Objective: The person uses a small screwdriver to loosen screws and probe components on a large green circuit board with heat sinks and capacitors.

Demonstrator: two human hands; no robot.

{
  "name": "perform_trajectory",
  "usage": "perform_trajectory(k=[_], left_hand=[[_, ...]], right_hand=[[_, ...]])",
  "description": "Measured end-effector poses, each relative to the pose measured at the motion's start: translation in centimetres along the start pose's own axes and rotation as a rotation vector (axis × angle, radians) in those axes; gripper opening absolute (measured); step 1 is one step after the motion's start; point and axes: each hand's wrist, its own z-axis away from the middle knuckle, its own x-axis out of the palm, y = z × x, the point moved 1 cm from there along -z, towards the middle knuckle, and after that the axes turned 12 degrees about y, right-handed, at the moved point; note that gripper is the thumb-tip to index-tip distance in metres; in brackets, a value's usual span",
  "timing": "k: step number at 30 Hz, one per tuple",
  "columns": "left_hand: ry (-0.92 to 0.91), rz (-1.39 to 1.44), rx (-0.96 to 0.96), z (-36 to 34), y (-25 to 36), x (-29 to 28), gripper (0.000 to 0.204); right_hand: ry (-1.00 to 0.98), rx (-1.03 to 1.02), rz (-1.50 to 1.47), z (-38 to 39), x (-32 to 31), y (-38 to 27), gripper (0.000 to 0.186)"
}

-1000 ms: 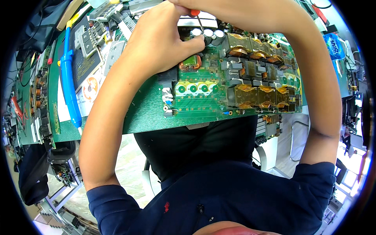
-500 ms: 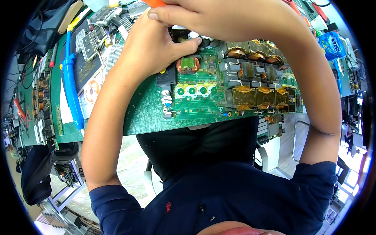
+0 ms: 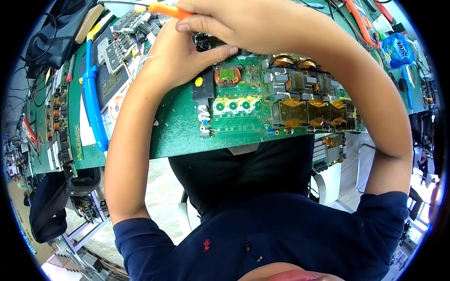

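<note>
A large green circuit board (image 3: 239, 125) lies in front of me, with a copper-wound coil (image 3: 228, 75), a row of round white parts (image 3: 233, 105) and brown-taped transformers (image 3: 295, 114). My left hand (image 3: 176, 58) rests over its far left part, its thumb stretched right across the components. The other left fingers are hidden. Crossing above it, my right hand (image 3: 220, 21) is closed round an orange-handled tool (image 3: 169, 10) that points left. Its pale collar and thin grey shaft run toward the upper edge; I cannot make out its exact kind.
Left of the board lie a blue desoldering pump (image 3: 93, 105) with a yellow end, loose heatsinks (image 3: 110, 54) and another populated board (image 3: 58, 122). A blue packet (image 3: 397, 49) and red-handled tools (image 3: 360, 21) lie at the far right. The green table's front edge (image 3: 187, 153) is near my lap.
The view has shifted slightly, so the board sits a little right. More of the orange-handled tool shows at the top, and a yellow dot on the black part beside my left wrist is uncovered.
</note>
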Motion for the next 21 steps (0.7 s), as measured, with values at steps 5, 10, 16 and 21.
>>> perform_trajectory(k=[5, 10, 16, 21], left_hand=[[-0.024, 0.007, -0.085, -0.2, 0.3, -0.5, 0.058], [0.012, 0.007, 0.09, -0.3, 1.0, -1.1, 0.067], [0.083, -0.028, 0.316, -0.5, 0.8, -0.2, 0.05], [0.066, 0.069, 0.184, -0.2, 0.2, 1.0, 0.048]], right_hand=[[0.071, 0.069, 0.009, -0.2, -0.1, 0.9, 0.034], [0.133, 0.046, -0.002, 1.3, -0.3, 1.8, 0.032], [0.189, 0.001, -0.146, 2.1, -0.5, 2.3, 0.029], [0.128, 0.117, -0.028, 2.1, -0.8, 1.5, 0.028]])
